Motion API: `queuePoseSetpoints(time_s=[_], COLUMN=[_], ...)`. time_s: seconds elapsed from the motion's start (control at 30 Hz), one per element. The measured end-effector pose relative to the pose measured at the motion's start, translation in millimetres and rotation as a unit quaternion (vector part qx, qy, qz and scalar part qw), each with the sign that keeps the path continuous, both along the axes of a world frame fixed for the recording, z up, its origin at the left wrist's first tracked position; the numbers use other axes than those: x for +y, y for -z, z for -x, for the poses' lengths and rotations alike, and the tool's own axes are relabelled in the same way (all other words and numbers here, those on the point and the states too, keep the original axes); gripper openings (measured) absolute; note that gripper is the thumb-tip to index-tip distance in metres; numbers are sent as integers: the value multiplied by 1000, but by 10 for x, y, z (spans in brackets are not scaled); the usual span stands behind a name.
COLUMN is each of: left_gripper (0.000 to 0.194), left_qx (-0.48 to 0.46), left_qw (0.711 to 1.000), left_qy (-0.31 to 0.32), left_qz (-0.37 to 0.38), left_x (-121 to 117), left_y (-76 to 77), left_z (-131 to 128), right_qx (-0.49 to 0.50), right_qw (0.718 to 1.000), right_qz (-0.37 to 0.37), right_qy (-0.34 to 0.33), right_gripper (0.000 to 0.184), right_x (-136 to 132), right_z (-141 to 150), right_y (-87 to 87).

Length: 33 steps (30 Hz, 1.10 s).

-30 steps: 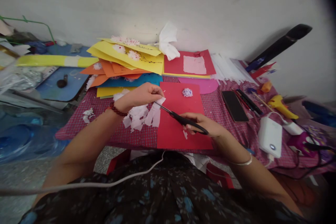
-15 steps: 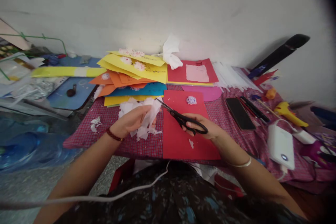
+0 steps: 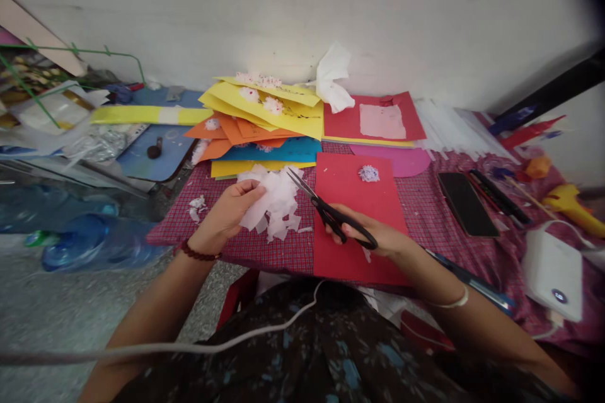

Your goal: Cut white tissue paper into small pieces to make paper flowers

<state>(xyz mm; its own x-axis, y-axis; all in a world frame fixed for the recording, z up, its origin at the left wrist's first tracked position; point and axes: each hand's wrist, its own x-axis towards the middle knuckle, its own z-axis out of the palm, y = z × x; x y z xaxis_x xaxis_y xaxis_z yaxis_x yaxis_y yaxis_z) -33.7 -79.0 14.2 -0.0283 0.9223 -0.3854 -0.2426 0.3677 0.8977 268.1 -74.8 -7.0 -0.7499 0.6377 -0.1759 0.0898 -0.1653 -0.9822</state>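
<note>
My right hand (image 3: 366, 233) is wrapped round the black handles of a pair of scissors (image 3: 326, 206). Their blades are parted and point up and left, over the edge of a red paper sheet (image 3: 352, 201). My left hand (image 3: 229, 211) is closed at the fingertips on white tissue paper (image 3: 258, 206), at the left side of a loose heap of cut tissue pieces (image 3: 281, 214). Exactly which piece is pinched is hard to make out. On the red sheet sits a small pale purple-tinted paper ball (image 3: 368, 173).
Behind the heap lie stacked yellow cards (image 3: 283, 110), with orange and blue ones below. A red card with a pink square (image 3: 382, 121) is at the back. To the right are a phone (image 3: 467, 204), a white power bank (image 3: 553, 274) and a yellow glue gun (image 3: 574, 209).
My left hand has moved from the scissor tips down and left to the tissue heap. The scissors have parted and drawn away from the paper. The whole view has shifted.
</note>
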Motion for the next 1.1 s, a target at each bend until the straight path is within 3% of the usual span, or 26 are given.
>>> queuePoseSetpoints(time_s=[0.27, 0.57, 0.8, 1.1], left_gripper=[34, 25, 12, 8], left_qx=[-6, 34, -43, 29], left_qw=[1000, 999, 998, 995], left_qy=[4, 36, -13, 85], left_qz=[-11, 9, 50, 35], left_x=[-15, -34, 50, 47], left_y=[-46, 71, 89, 53], left_z=[-1, 0, -17, 16], right_qx=[-26, -30, -25, -25], right_qw=[997, 999, 1000, 999], right_qz=[-12, 17, 4, 29], right_qy=[-77, -37, -7, -7], right_gripper=[77, 69, 65, 63], right_x=[-67, -45, -57, -48], right_z=[66, 264, 314, 333], right_y=[-161, -58, -60, -31])
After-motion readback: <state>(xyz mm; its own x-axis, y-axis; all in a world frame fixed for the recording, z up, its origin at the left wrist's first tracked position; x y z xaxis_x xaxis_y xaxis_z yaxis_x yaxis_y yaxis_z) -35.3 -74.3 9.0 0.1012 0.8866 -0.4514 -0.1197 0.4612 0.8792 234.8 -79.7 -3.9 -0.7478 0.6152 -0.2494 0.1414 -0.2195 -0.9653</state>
